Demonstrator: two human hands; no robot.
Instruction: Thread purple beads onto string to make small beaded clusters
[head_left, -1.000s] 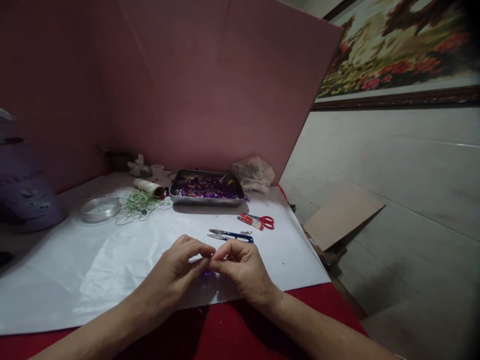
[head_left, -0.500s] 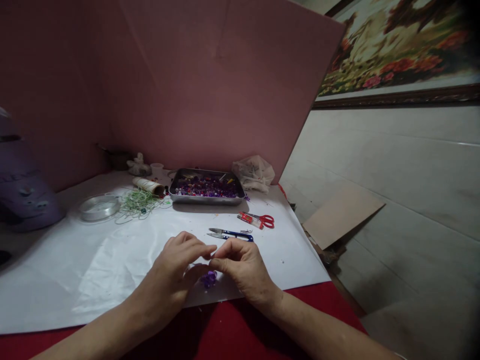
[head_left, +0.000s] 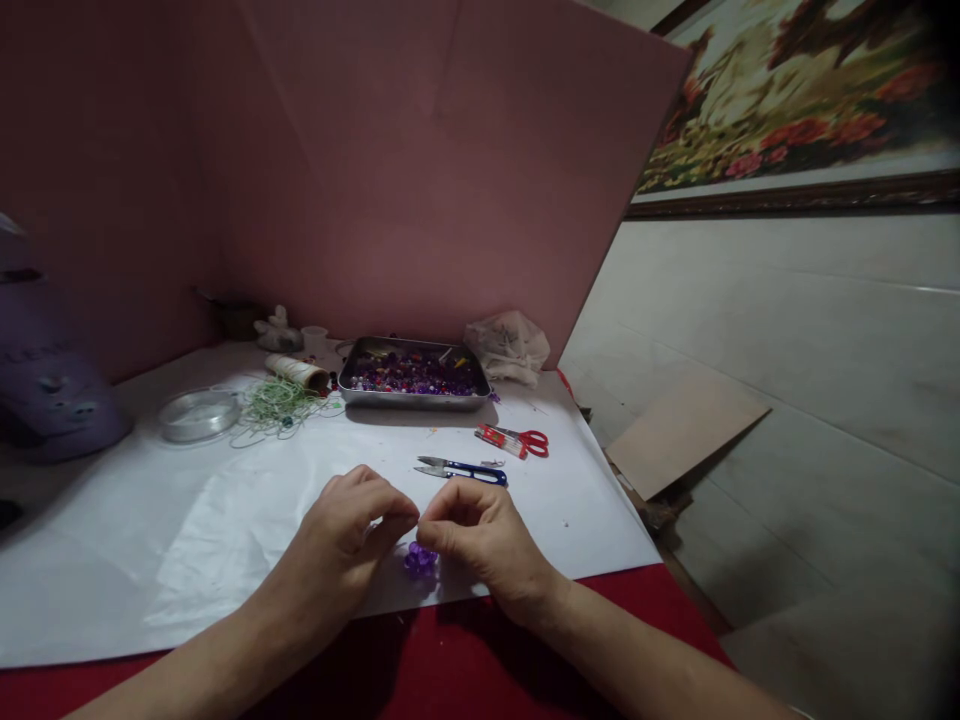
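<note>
Pinching narrowly in the head view, tip to tip, with left hand (head_left: 345,530) and right hand (head_left: 484,540); unable to tell what, if anything, is held between, being too small and covered by the fingers. Lying on the white sheet (head_left: 225,540), just under the fingertips at 6 o'clock: one purple bead cluster (head_left: 421,560), partly overlapped by the right hand.

Counting outward from the fingertips: at 1 o'clock, one pair of blue-handled snips (head_left: 465,471), close to the right hand, and farther off one plastic bag (head_left: 508,346); at 2 o'clock, one pair of red-handled scissors (head_left: 535,442) and, well apart, one brown board (head_left: 686,432); at 12 o'clock, one metal tray (head_left: 416,402) of mixed beads, mostly purple, too many to count. At 11 o'clock, one cord spool (head_left: 298,373), touching one green thread tangle (head_left: 276,402), and one clear cup (head_left: 314,338) beyond; at 10 o'clock, one clear round reel (head_left: 199,414) and one purple container (head_left: 58,375), bearing lettering partly readable as "LEN". Standing behind the tray and closing off the far side: pink panel (head_left: 420,170)
</note>
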